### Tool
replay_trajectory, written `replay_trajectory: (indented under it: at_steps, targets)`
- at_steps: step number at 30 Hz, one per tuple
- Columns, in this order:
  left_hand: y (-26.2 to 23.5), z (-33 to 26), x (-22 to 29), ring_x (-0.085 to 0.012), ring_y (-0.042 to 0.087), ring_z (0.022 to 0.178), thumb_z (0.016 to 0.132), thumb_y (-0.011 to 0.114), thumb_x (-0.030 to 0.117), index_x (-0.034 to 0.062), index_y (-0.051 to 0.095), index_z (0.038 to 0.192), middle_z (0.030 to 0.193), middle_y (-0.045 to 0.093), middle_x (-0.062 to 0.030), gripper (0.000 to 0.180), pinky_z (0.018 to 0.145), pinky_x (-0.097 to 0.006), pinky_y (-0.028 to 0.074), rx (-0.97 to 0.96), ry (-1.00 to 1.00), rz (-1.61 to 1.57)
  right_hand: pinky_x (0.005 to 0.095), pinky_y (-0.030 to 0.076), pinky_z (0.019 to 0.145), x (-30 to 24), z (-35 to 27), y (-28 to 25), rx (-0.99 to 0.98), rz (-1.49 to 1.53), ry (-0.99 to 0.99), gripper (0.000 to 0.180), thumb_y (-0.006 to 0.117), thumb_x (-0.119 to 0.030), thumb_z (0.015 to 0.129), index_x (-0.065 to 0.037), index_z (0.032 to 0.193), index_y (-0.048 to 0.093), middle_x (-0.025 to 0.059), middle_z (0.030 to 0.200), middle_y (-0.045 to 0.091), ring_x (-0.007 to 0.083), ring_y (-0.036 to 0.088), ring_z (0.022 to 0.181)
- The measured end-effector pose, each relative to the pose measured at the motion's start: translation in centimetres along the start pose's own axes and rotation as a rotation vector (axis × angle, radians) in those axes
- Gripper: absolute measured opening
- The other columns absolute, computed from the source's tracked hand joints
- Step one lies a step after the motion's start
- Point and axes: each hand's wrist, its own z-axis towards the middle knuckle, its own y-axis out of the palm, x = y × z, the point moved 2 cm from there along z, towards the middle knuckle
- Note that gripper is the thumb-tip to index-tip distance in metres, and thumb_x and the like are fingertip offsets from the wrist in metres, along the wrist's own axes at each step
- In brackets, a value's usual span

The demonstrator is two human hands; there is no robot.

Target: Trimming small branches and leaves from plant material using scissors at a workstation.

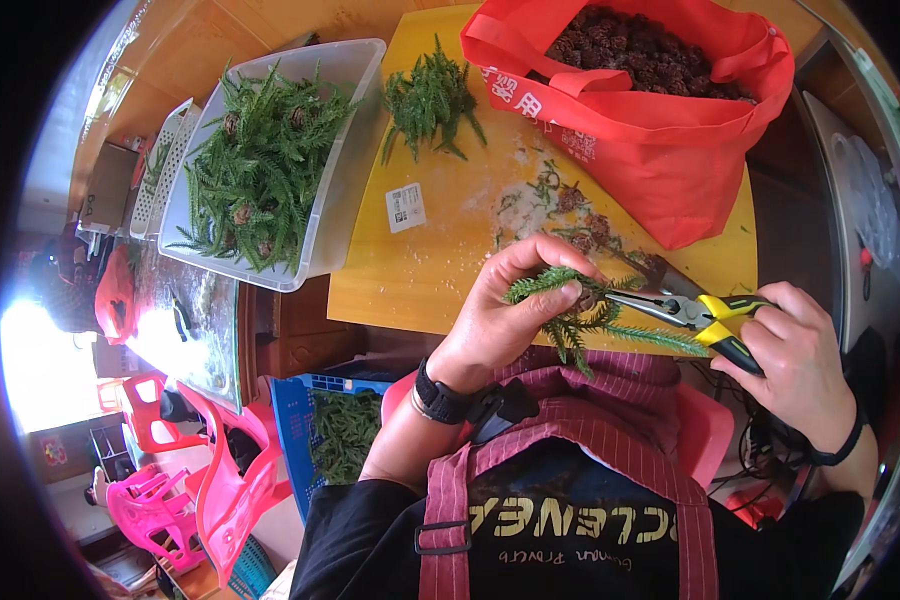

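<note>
A person in a dark top and a striped maroon apron sits at a yellow wooden table (440,270). The left hand (515,310) has its grip pinched around a green needle-leaved conifer sprig with a small brown cone (575,310), held just above the table's near edge, close to the chest. The right hand (795,350) has its grip wrapped tight around the yellow-and-black handles of a pair of metal cutting pliers (685,310); the plier tips touch the sprig right beside the cone.

On the table just beyond the hands lie a few loose brown cones and green scraps (570,215). Farther back stands an open red fabric bag full of dark brown cones (660,110). To its left rests a small heap of green sprigs (430,100). A clear plastic tub heaped with more green sprigs (265,165) sits off the table's left side. Below it, near the floor, is a blue plastic crate of greenery (330,425), with pink plastic chairs (190,490) beside it.
</note>
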Motion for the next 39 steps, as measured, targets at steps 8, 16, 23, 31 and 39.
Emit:
replay_trajectory:
  at_steps: [8, 16, 23, 31, 39]
  targets:
    - [-0.2, 0.5, -0.4, -0.02, 0.055, 0.097, 0.083, 0.061, 0.007, 0.002, 0.055, 0.095, 0.099, 0.058, -0.0111, 0.015, 0.088, -0.033, 0.042, -0.029, -0.017, -0.048, 0.0389, 0.046, 0.07, 1.0, 0.0, 0.1, -0.021, 0.065, -0.006, 0.032, 0.077, -0.019, 0.056, 0.0, 0.072, 0.058, 0.0101, 0.074, 0.057, 0.0299, 0.055, 0.083]
    - [0.0, 0.4, 0.0, -0.0211, 0.054, 0.097, 0.084, 0.059, 0.007, 0.0024, 0.054, 0.097, 0.098, 0.057, -0.0119, 0.014, 0.087, -0.034, 0.043, -0.033, 0.015, 0.004, 0.0409, 0.045, 0.074, 0.4, 0.7, -0.9, 0.062, 0.049, -0.033, 0.035, 0.077, -0.019, 0.05, 0.0, 0.073, 0.059, 0.0083, 0.078, 0.057, 0.0301, 0.055, 0.091]
    - [0.0, 0.5, 0.0, -0.0212, 0.054, 0.097, 0.084, 0.059, 0.006, 0.0023, 0.054, 0.096, 0.098, 0.057, -0.0119, 0.013, 0.086, -0.034, 0.043, -0.059, 0.03, 0.002, 0.0408, 0.045, 0.073, 0.3, 0.5, -1.1, 0.06, 0.007, -0.03, 0.034, 0.077, -0.018, 0.049, -0.001, 0.071, 0.057, 0.0081, 0.077, 0.056, 0.0299, 0.055, 0.089]
    - [0.3, 0.4, 0.1, -0.019, 0.054, 0.094, 0.085, 0.059, 0.008, 0.0022, 0.054, 0.097, 0.098, 0.057, -0.0121, 0.014, 0.083, -0.031, 0.043, -0.069, 0.031, -0.011, 0.04, 0.045, 0.071, -0.4, 0.5, -1.7, 0.099, -0.057, -0.022, 0.033, 0.077, -0.015, 0.049, -0.001, 0.07, 0.055, 0.0083, 0.077, 0.054, 0.03, 0.054, 0.088]
    - [0.3, 0.2, 0.2, -0.0144, 0.053, 0.087, 0.085, 0.059, 0.009, 0.0014, 0.054, 0.097, 0.098, 0.058, -0.0109, 0.015, 0.078, -0.027, 0.043, -0.024, -0.062, -0.07, 0.0394, 0.045, 0.07, -0.5, 0.5, -1.9, 0.165, -0.195, -0.061, 0.028, 0.073, -0.014, 0.055, -0.003, 0.068, 0.052, 0.008, 0.073, 0.048, 0.0293, 0.054, 0.087]
